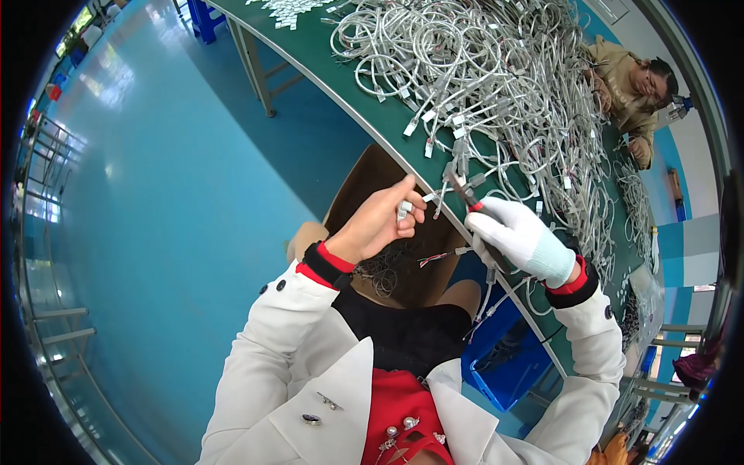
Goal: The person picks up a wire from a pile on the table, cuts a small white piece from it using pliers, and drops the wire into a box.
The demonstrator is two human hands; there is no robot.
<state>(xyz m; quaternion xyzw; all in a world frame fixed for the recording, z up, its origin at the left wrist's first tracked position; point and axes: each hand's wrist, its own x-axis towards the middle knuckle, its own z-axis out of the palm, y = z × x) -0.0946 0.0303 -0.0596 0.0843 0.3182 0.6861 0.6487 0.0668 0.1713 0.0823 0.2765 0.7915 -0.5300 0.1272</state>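
My bare left hand (381, 217) is closed just off the table's edge, its fingers curled round a small white plastic piece (404, 207). In a white glove, my right hand (518, 234) grips hand pliers (465, 193) with red on the handles. Their jaws point up and left, towards the near side of a large heap of grey cables (473, 54). Many of these cables end in small white or clear connectors. A cable end (440, 198) lies between the two hands; whether the jaws touch it I cannot tell. Below hangs a cable with bare coloured wires (442, 256).
The green table (325, 58) runs diagonally, with small white pieces (285, 9) at its far left. A cardboard box (364, 186) holding wire scraps (381, 271) stands between my knees. Right of it is a blue bin (496, 376). Another person (628, 85) sits across the table.
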